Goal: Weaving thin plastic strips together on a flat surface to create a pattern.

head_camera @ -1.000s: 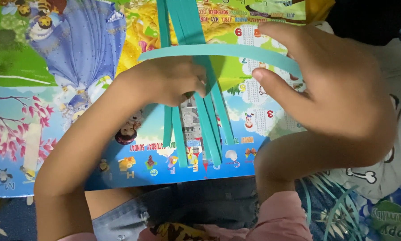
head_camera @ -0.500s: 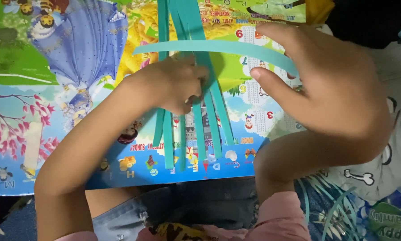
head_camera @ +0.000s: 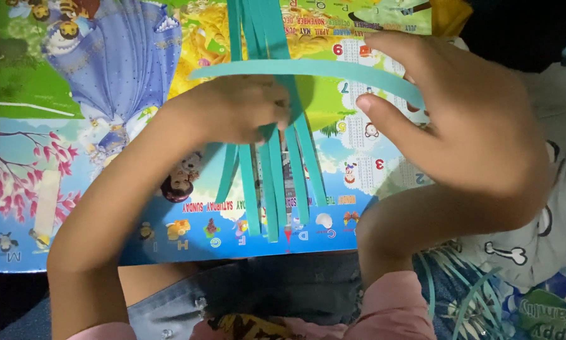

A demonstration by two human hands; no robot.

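The left hand (head_camera: 232, 110) pinches lengthwise teal strips (head_camera: 277, 182) running twelve-to-six, while the right hand (head_camera: 465, 132) grips the crosswise strip (head_camera: 308, 68) lying nine-to-three.

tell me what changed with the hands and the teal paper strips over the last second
The left hand shifted slightly right along the vertical teal strips, whose lower ends fanned out, then drew closer again. The right hand stayed at the right end of the horizontal strip, which remains arched across the bundle. The picture board did not move.
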